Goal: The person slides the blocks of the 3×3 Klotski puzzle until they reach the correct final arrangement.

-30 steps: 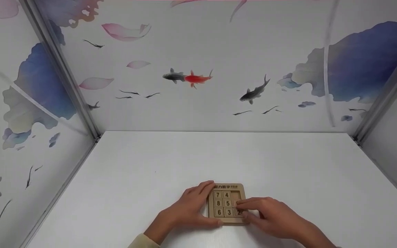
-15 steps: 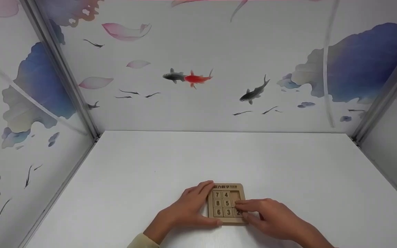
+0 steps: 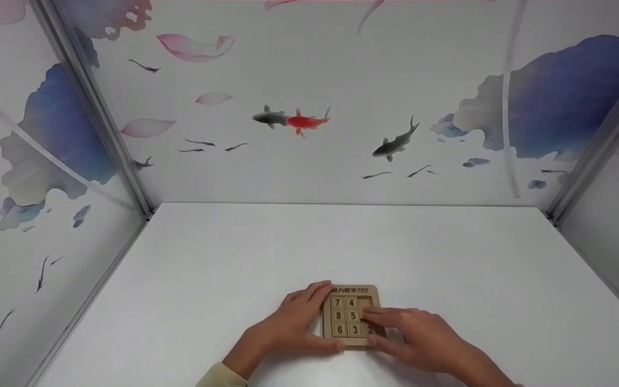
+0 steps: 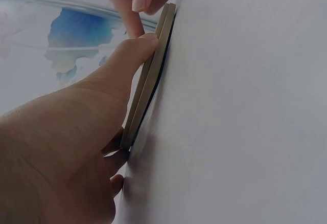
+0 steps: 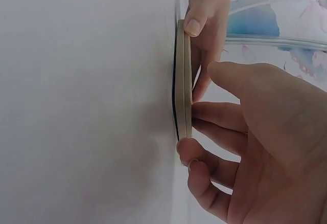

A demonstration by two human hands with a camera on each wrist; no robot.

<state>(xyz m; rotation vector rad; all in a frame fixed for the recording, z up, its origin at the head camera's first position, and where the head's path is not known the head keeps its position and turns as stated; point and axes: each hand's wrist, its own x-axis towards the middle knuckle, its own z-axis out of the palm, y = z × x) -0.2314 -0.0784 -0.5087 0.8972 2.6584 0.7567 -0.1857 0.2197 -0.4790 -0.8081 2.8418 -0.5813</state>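
Note:
A square wooden number slide puzzle (image 3: pixel 357 342) lies on the white table near its front. Tiles 7, 4, 8, 5, 6, 3 and 2 show, and the top right cell is bare. My left hand (image 3: pixel 293 325) grips the frame from the left, thumb (image 4: pixel 138 47) at the near edge and fingers at the far one. From the right, my right hand (image 3: pixel 427 338) lays its index and middle fingertips on the right column, covering the tile place beside the 5. In the right wrist view its thumb (image 5: pixel 230 75) stands off the board (image 5: pixel 184 88), while the ring finger curls at the edge.
The white table (image 3: pixel 234 242) spreads behind and to both sides of the puzzle. White panels (image 3: pixel 309 172) printed with fish, petals and blue leaves enclose it at the back and sides. Metal posts (image 3: pixel 94 107) stand at the back corners.
My right fingertips have shifted slightly left over the right column, and the right thumb has swung left to the lower edge. The left hand keeps its grip; the tiles in sight look the same.

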